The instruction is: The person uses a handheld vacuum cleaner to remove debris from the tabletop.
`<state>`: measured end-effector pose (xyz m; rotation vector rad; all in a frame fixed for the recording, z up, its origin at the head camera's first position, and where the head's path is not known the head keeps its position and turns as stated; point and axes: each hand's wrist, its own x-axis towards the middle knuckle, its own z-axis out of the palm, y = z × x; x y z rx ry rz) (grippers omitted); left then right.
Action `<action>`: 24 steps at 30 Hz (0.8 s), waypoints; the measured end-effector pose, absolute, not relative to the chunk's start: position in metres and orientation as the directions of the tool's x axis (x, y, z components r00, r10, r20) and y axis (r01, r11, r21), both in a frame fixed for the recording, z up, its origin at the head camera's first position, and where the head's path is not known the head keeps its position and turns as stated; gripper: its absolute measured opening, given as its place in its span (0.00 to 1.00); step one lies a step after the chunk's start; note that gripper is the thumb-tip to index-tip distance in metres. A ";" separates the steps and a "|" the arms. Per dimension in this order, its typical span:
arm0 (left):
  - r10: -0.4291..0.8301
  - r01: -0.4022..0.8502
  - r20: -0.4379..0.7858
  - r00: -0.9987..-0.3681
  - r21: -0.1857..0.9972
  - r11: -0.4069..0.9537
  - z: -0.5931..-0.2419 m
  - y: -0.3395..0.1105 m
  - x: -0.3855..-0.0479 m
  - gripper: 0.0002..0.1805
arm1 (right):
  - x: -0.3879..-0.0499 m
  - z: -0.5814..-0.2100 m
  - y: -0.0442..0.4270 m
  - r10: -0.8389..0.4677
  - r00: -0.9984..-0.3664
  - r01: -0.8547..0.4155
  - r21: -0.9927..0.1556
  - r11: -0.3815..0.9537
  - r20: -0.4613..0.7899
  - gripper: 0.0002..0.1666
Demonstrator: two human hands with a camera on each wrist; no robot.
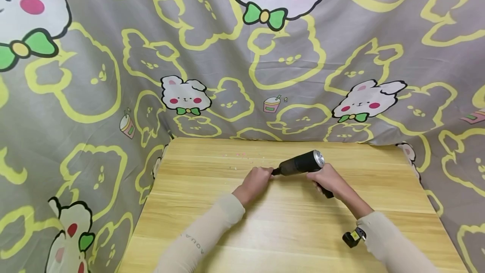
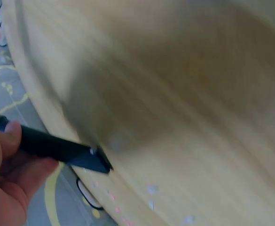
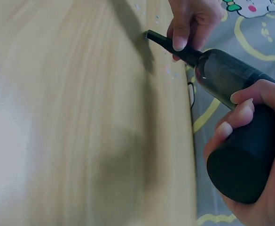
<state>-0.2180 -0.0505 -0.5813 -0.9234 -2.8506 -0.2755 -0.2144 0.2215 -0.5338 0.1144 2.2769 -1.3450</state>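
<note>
A black handheld vacuum cleaner (image 1: pixel 303 162) with a smoky see-through front is held above the wooden table. My right hand (image 1: pixel 327 179) grips its handle, and the fingers curl round the black grip in the right wrist view. At the front, my left hand (image 1: pixel 255 184) pinches the narrow black nozzle (image 2: pixel 66 149) between thumb and fingers. The nozzle's flat tip points left, over the tabletop. Tiny pink and pale scraps (image 2: pixel 111 194) lie scattered on the wood near the tip. Whether the tip touches the table, I cannot tell.
The wooden table (image 1: pixel 288 231) has its far edge close to a grey curtain (image 1: pixel 227 62) with yellow and white cartoon animals. The curtain also hangs at both sides. A small black and yellow device (image 1: pixel 352 237) sits by the right cuff.
</note>
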 end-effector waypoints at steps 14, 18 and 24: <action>0.569 0.534 0.302 -0.764 -0.198 0.822 -0.602 -0.035 -0.188 0.04 | -0.179 -0.568 0.220 -0.101 -0.843 0.479 -0.822 0.309 -0.529 0.13; 0.567 0.525 0.296 -0.769 -0.213 0.824 -0.605 -0.038 -0.185 0.03 | -0.171 -0.575 0.213 -0.080 -0.842 0.497 -0.825 0.269 -0.533 0.14; 0.566 0.520 0.293 -0.771 -0.223 0.824 -0.609 -0.047 -0.184 0.05 | -0.162 -0.582 0.200 -0.062 -0.849 0.506 -0.840 0.195 -0.525 0.14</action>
